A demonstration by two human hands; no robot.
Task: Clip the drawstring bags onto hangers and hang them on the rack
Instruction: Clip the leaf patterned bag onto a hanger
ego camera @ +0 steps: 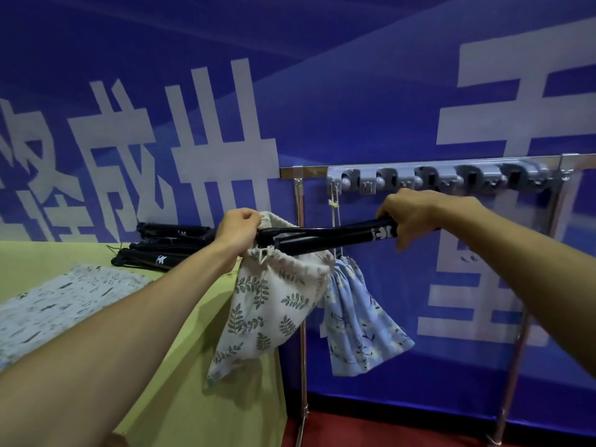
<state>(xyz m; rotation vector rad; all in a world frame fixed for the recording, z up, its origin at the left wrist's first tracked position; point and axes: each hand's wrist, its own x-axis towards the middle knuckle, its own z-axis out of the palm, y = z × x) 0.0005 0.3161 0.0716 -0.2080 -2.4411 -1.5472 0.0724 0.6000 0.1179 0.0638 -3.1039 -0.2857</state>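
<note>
A white drawstring bag with green leaf print (267,304) hangs from the left end of a black hanger (322,237) held level in the air. My left hand (238,233) pinches the bag's gathered top at the hanger's left clip. My right hand (416,217) grips the hanger's right end, just below the rack (438,177). A blue flowered drawstring bag (358,321) hangs by its cord from the rack's left end, behind the hanger.
A stack of black hangers (164,245) lies at the back of the green table (180,382). Another patterned bag (58,304) lies flat on the table at left. The rack's grey holder strip sits on chrome legs (301,285) before a blue banner.
</note>
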